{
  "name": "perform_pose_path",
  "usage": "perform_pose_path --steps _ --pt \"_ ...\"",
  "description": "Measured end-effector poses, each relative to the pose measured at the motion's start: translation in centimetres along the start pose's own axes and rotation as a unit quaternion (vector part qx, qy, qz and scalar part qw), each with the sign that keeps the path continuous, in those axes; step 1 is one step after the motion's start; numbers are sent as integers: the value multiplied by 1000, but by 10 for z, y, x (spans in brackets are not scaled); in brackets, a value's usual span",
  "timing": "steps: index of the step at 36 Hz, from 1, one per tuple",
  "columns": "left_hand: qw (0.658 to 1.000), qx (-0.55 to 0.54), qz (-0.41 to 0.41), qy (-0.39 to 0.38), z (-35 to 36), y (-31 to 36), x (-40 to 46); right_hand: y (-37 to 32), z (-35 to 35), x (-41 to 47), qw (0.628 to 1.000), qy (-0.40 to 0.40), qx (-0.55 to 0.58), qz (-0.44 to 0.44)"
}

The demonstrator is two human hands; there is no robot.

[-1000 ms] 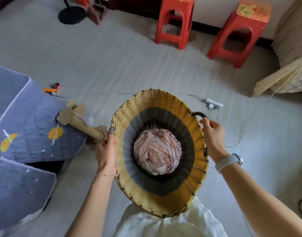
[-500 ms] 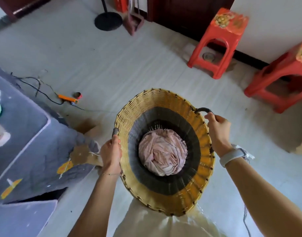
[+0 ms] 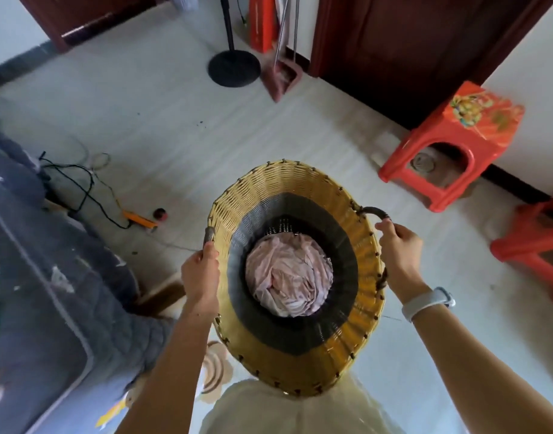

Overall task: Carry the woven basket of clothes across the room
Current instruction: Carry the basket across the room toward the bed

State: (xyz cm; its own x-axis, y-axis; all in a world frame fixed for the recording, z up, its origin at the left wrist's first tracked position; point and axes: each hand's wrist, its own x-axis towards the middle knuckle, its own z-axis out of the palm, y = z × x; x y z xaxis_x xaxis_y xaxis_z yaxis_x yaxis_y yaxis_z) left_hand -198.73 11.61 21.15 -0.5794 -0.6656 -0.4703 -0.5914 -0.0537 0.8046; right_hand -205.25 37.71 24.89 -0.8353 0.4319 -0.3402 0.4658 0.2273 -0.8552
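The woven basket [image 3: 287, 186], yellow at the rim with grey and black bands lower inside, hangs in front of my body above the floor. A crumpled pink cloth [image 3: 287, 277] fills its bottom. My left hand [image 3: 200, 274] is closed around the dark handle on the basket's left side. My right hand [image 3: 400, 249], with a pale wristband, grips the dark loop handle on the right side. Both arms reach in from the bottom of the view.
A bed with a blue-grey quilt [image 3: 40, 277] stands at left. Black cables and an orange plug [image 3: 140, 218] lie on the floor beside it. Two red stools [image 3: 450, 145] stand at right. A fan base [image 3: 234, 68], a dustpan [image 3: 281, 77] and a dark door [image 3: 410, 45] are ahead.
The view has swung left and forward with the basket held in both hands. The stools slid to the right; the fan base, dustpan and dark door have come closer.
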Motion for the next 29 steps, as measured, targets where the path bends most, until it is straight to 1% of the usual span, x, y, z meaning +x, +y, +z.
perform_pose_path --steps 6,8,12,19,24,29 --pt "998 -49 -49 -3 28 50 72 -64 64 85 998 -46 -16 -33" --pt "995 -63 -70 31 35 65 85 -84 84 105 997 -56 -19 -43" --pt "989 -79 -89 84 43 97 122 -132 135 149 992 -98 -49 -69" --pt "983 -107 -80 127 43 139 182 -193 216 201 981 -147 -78 -102" --pt "976 -127 -84 156 39 167 246 -227 285 232 977 -171 -80 -102" --pt "964 -165 -116 172 29 195 323 -265 371 259 971 -188 -103 -104"
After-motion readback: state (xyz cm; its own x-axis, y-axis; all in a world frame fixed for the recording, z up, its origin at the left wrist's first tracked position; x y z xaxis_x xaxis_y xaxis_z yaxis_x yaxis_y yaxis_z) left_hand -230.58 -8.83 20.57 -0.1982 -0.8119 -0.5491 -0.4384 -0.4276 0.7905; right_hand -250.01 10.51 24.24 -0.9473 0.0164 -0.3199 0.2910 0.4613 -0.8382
